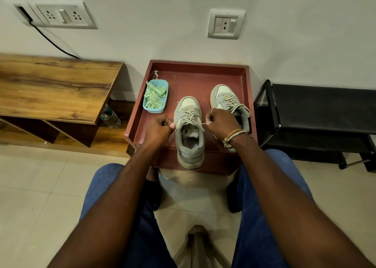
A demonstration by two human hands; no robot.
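Observation:
Two grey and cream sneakers stand on a dark red tray-top table (240, 78). The near sneaker (190, 145) sits in the middle with its heel toward me. My left hand (157, 130) pinches one end of its cream lace (200, 123) at the shoe's left side. My right hand (220, 123) pinches the other end at the right side, and the lace runs taut across the tongue. The second sneaker (223, 96) stands farther back on the right with its laces tied in a loose bow, partly hidden by my right hand.
A light blue tub (154, 109) of green cloth strips sits at the tray's left. A wooden bench (50, 88) stands left, with a plastic bottle (110, 117) beside it. A black rack (317, 115) stands right. My knees in blue jeans flank the table.

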